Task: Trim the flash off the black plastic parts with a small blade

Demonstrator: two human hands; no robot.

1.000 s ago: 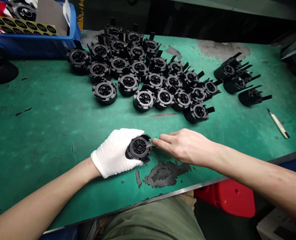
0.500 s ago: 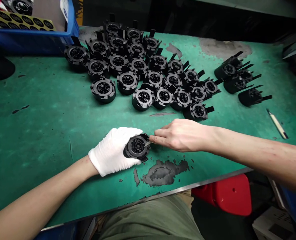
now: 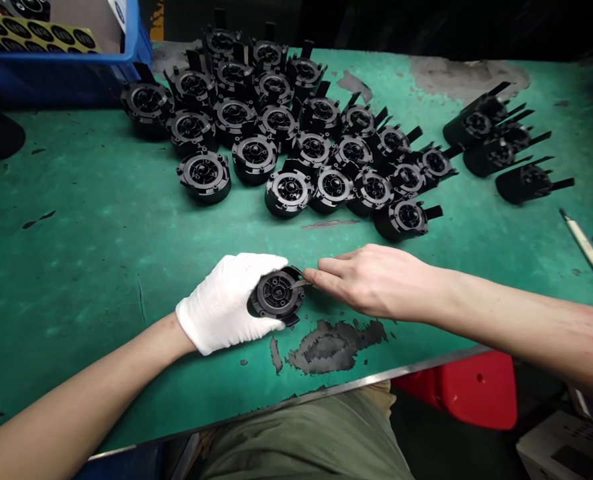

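Left grip (image 3: pixel 233 303), in a white glove: curled firmly around the side of a round black part (image 3: pixel 277 293), thumb and fingers on opposite edges, ribbed face turned up. Part sits in the mouth of this grip, over the green worktop (image 3: pixel 101 267).

Right grip (image 3: pixel 371 280), bare: fingertips pinched together on a thin pointed tool (image 3: pixel 297 284), most of it hidden by the fingers. Tip lies over the rim of the part's face, on the side away from the glove; whether it touches, cannot tell.

Beyond both grips: a close-set cluster of similar black parts (image 3: pixel 289 190), faces up, several with upright tabs. Farther off, beyond the right grip and to its right, a smaller group of black parts (image 3: pixel 523 181); nearer than these, a cream-and-black pen-like tool (image 3: pixel 583 241).

Far beyond the left grip, to its left: blue bin (image 3: pixel 76 77) with a sticker sheet (image 3: pixel 41 32). Nearer than the right grip, below worktop level: red stool (image 3: pixel 481 390).
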